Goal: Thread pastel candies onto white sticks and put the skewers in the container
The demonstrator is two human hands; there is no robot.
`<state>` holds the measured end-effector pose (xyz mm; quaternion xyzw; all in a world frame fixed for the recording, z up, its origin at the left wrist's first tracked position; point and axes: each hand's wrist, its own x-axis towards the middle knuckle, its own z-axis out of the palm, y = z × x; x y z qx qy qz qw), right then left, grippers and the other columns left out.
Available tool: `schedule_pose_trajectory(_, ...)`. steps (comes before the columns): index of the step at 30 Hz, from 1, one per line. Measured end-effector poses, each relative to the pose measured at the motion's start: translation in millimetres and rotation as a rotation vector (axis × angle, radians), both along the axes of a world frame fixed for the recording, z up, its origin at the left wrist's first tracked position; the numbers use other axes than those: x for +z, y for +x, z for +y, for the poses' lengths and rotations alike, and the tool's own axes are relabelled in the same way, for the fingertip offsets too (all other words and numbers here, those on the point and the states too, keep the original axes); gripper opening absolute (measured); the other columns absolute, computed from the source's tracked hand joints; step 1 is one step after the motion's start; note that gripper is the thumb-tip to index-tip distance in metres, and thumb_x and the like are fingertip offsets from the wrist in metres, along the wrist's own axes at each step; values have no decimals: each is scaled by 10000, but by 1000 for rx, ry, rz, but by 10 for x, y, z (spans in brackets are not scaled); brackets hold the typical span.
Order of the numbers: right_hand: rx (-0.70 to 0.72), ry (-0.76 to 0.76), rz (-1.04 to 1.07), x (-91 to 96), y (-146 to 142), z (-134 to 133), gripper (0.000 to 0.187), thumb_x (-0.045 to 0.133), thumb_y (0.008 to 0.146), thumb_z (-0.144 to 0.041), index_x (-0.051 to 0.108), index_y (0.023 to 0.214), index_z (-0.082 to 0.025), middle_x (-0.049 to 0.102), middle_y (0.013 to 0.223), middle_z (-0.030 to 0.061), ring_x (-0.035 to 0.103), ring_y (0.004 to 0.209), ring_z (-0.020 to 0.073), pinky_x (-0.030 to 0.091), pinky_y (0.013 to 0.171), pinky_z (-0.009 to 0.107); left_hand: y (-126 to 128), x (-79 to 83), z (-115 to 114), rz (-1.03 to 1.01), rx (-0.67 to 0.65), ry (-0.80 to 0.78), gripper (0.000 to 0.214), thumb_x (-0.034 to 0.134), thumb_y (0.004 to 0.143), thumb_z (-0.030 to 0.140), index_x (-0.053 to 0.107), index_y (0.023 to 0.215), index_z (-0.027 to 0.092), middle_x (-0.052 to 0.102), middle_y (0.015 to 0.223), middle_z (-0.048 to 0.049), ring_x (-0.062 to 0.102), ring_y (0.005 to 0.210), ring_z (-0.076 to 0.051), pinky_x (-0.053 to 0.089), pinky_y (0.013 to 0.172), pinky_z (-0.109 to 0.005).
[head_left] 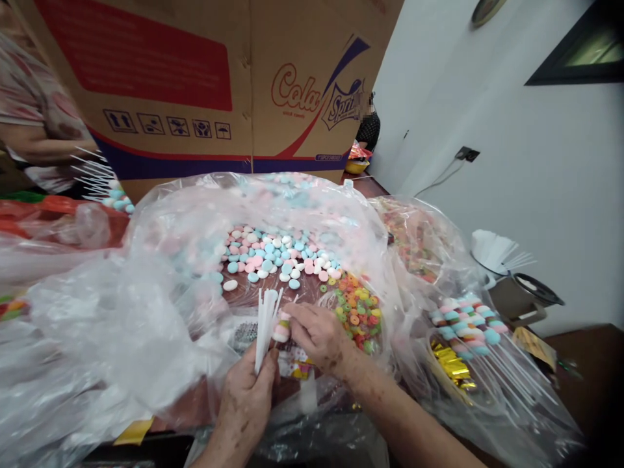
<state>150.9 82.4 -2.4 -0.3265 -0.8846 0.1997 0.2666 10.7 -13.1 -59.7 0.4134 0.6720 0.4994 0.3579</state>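
Note:
My left hand [247,392] is closed around a bundle of white sticks [266,325] that stand nearly upright. Just right of the bundle is a short stack of pink, white and green candies [281,327] on a stick, between my two hands. The fingertips of my right hand [319,338] pinch at the top of that stack. Beyond my hands lie loose pink, blue and white round candies [273,253] on clear plastic. Small ring-shaped gummies [358,309] in orange, yellow and green are heaped to the right of my right hand.
A tall cardboard box [195,78] stands behind the candy bag [185,214]. Finished candy skewers [468,325] lie at right beside gold twist ties [453,365], near a grey jug [524,299]. A person's arm [43,146] shows at far left, near more skewers [114,194].

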Motion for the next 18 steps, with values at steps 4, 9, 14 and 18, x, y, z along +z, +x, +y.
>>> schedule_pose_trajectory(4,25,-68,-55,41,41,-50,334,452,982,-205,704,1196,-250,760,1038,102,713,969,263,554,896,340,-1,5,-5,-13,6,-13,374,595,834,532,627,628,222,528,470,30,509,467,-175,383,439,-250)
schedule_pose_trajectory(9,-77,-5,-54,186,408,297,292,460,1003,-280,707,1155,-241,748,1096,68,684,982,232,519,895,356,18,-9,-8,-55,20,0,388,562,854,551,652,687,213,544,482,22,511,464,-172,365,414,-244)
schedule_pose_trajectory(14,-111,143,-676,235,712,575,219,554,917,-146,719,776,-178,705,829,93,603,831,226,425,829,361,30,-49,1,-50,30,-8,394,544,852,559,657,692,217,479,417,43,478,415,-165,328,376,-240)
schedule_pose_trajectory(18,-141,237,-825,99,680,510,190,589,903,-166,726,773,-186,687,837,101,571,857,247,380,801,371,45,-24,4,-70,20,-6,398,542,854,560,642,671,221,434,385,57,448,384,-153,315,367,-235)
